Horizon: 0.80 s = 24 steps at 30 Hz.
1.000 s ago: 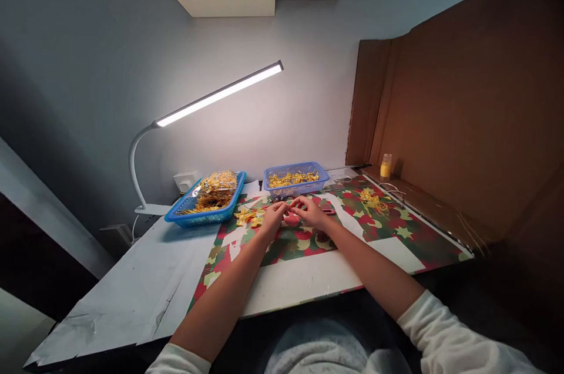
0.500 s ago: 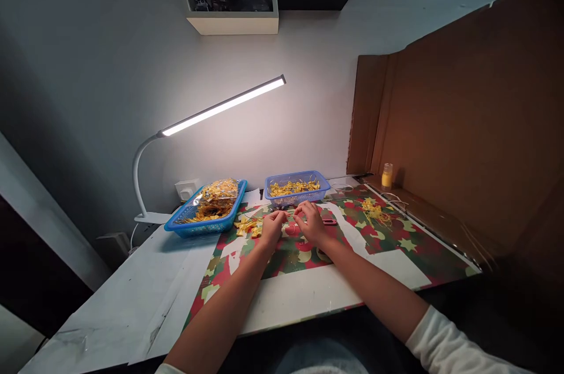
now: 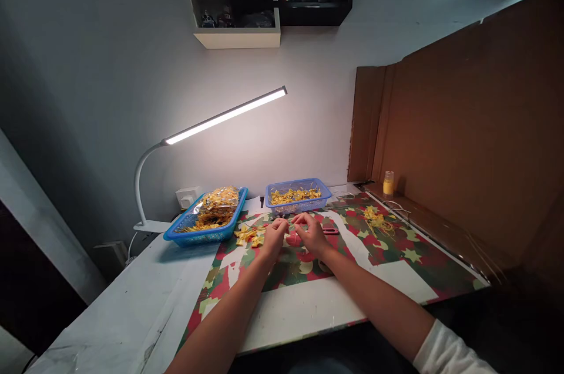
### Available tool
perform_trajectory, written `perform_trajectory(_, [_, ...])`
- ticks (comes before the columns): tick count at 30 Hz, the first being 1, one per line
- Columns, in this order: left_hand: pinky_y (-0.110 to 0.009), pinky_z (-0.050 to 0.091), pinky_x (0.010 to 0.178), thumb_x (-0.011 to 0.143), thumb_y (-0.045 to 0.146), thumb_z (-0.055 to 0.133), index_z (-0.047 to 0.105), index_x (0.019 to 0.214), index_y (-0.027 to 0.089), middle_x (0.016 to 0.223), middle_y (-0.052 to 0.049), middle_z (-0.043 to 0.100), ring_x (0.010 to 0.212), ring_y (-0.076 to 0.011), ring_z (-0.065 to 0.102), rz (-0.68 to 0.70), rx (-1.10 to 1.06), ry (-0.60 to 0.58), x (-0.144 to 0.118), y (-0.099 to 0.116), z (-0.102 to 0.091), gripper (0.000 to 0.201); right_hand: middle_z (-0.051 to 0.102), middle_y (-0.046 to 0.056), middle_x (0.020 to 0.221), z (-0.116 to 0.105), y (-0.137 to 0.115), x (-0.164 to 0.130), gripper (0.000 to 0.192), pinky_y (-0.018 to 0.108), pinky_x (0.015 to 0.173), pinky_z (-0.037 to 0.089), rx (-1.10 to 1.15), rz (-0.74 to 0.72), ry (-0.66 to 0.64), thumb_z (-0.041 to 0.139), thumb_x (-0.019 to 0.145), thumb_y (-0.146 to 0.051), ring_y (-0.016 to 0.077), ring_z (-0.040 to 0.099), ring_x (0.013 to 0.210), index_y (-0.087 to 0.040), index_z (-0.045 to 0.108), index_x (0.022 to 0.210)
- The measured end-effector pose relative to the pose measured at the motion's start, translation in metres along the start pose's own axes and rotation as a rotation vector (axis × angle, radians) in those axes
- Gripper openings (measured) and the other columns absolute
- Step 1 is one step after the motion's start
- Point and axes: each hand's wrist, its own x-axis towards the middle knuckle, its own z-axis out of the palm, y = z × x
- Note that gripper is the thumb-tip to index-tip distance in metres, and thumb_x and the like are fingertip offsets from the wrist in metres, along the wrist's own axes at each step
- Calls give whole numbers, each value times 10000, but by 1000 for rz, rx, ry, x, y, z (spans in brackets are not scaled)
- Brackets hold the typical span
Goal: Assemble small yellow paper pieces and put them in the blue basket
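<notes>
Over a white-covered bench, the left hand and right hand are poised loosely pinched, any hold indiscernible, with glossy yellow bow-like pieces at nine o'clock, delicate fingertip work seemingly being done and steady pinching probably called for next.

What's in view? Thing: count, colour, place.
Gooseneck lamp: 1, white, left rear
Blue plastic basket: 1, bright blue, left rear
Clear plastic bag: 1, transparent, in that basket
Periwinkle plastic basket: 1, periwinkle, rear centre
Ribbon-like pieces: many, yellow, in baskets, centre-left
String tangle: 1, yellow, centre-right
Flat elongated object: 1, pink-red, centre
Cylindrical jar: 1, clear-and-yellow, right rear
Cardboard screen: 1, brown, right
Boxy wall fitting: 1, white, left rear
Box shelving: 1 unit, black-and-white, top centre
Patterned sheet: 1, red-green, centre
Tabletop: 1, white, foreground
Sleeve: 1, white, lower right
Left hand: 1, bare, centre
Right hand: 1, bare, centre
</notes>
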Motion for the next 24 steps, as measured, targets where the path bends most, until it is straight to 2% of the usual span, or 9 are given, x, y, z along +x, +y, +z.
perform_trajectory(4, [-268, 365, 613, 603, 379, 480, 421, 471, 203, 574, 2, 431, 628, -158, 436, 3, 9, -21, -1, -2, 0, 228, 644, 34, 796, 3, 5, 2, 71, 332, 711, 478, 156, 142, -8, 539, 723, -281, 180, 592, 735, -219, 508, 702])
perform_trajectory(8, [-267, 362, 594, 615, 376, 477, 433, 479, 201, 568, 2, 435, 621, -157, 433, -20, -11, -22, 0, -5, 0, 226, 562, -10, 636, 6, 10, 4, 111, 289, 589, 426, 222, 243, 8, 567, 670, -314, 146, 501, 594, -217, 514, 677])
perform_trajectory(12, [-258, 349, 566, 618, 352, 482, 469, 512, 195, 579, -1, 454, 609, -146, 415, -89, -73, -30, 0, -9, 1, 190, 586, 0, 661, 8, 12, 5, 150, 296, 626, 438, 344, 296, 11, 602, 624, -328, 150, 518, 632, -215, 505, 643])
perform_trajectory(18, [-242, 379, 555, 595, 329, 535, 506, 567, 178, 619, 5, 499, 590, -118, 441, -256, -277, -26, 1, -11, 4, 157, 578, -12, 673, 10, 7, 3, 275, 307, 661, 458, 483, 375, -26, 723, 571, -359, 157, 553, 664, -213, 514, 675])
perform_trajectory(24, [-204, 339, 515, 529, 315, 608, 545, 590, 157, 584, 19, 502, 536, -78, 427, -295, -539, -43, 2, -3, 5, 180, 610, -22, 697, 8, 0, 4, 372, 303, 705, 480, 591, 460, -24, 783, 478, -339, 152, 591, 702, -208, 534, 721])
